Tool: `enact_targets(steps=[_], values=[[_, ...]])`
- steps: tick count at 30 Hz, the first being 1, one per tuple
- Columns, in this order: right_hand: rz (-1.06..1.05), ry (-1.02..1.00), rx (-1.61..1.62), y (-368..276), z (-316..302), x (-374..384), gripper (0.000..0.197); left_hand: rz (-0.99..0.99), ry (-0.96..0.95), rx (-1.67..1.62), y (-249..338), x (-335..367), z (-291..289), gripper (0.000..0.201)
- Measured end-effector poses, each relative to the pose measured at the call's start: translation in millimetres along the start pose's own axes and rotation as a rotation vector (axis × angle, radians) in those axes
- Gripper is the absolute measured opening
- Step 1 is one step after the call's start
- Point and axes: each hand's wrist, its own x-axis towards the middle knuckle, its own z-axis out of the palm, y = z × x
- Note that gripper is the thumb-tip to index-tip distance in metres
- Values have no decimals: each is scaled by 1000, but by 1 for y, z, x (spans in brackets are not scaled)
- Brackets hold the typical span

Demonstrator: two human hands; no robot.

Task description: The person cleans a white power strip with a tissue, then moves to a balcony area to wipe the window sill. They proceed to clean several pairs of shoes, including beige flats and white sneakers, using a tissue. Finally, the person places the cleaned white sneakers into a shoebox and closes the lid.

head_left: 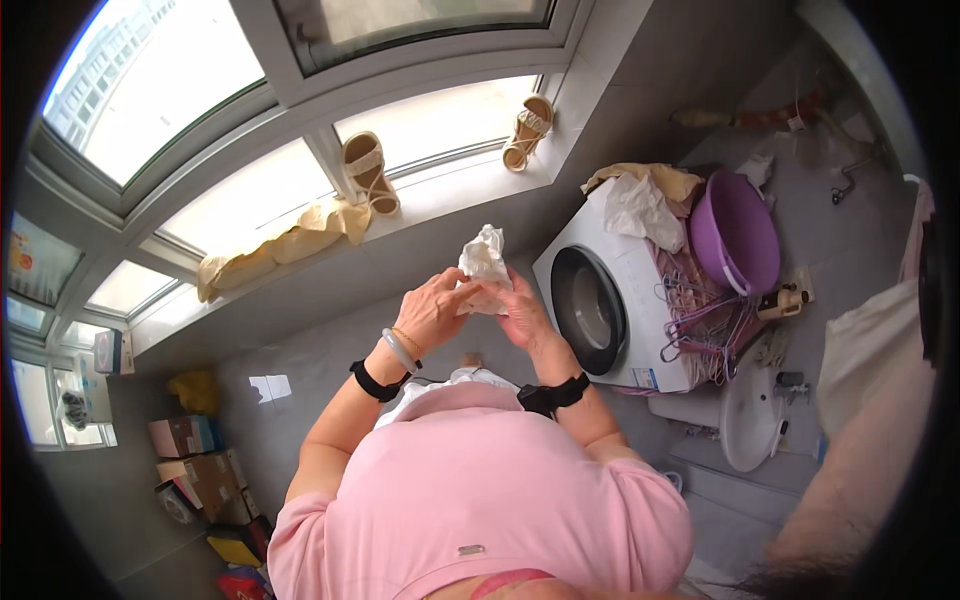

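Note:
A crumpled white piece of thin, tissue-like material (pixel 484 258) is held up in front of my chest, between both hands. My left hand (pixel 432 312) is closed on its lower left side, with the fingertips pinching it. On the other side, my right hand (pixel 524 316) grips it with bent fingers; part of its lower edge is hidden behind the fingers. Ahead, on the windowsill, one beige sandal (pixel 369 173) leans upright against the window. Its mate, a second beige sandal (pixel 527 133), stands farther right by the wall corner.
Tan crumpled paper (pixel 285 243) lies along the sill at left. At right stands a white washing machine (pixel 650 345) with a white plastic bag (pixel 640 210), a purple basin (pixel 735 235) and several hangers (pixel 705 320) on top. Beyond is a sink (pixel 750 420); boxes (pixel 212 482) are stacked at lower left.

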Motion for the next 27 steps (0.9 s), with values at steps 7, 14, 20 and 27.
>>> enact_targets(steps=[7,14,20,27], values=[[-3,268,119,-24,-84,28,40,93,-44,-388,-12,72,24,36],[-204,477,201,-48,-123,67,40,-301,-128,-1034,-80,147,17,23],[-346,549,155,-70,-100,102,39,-422,-131,-1158,-118,219,14,24],[-385,628,119,-89,-88,114,38,-474,-213,-1213,-134,277,22,45]])
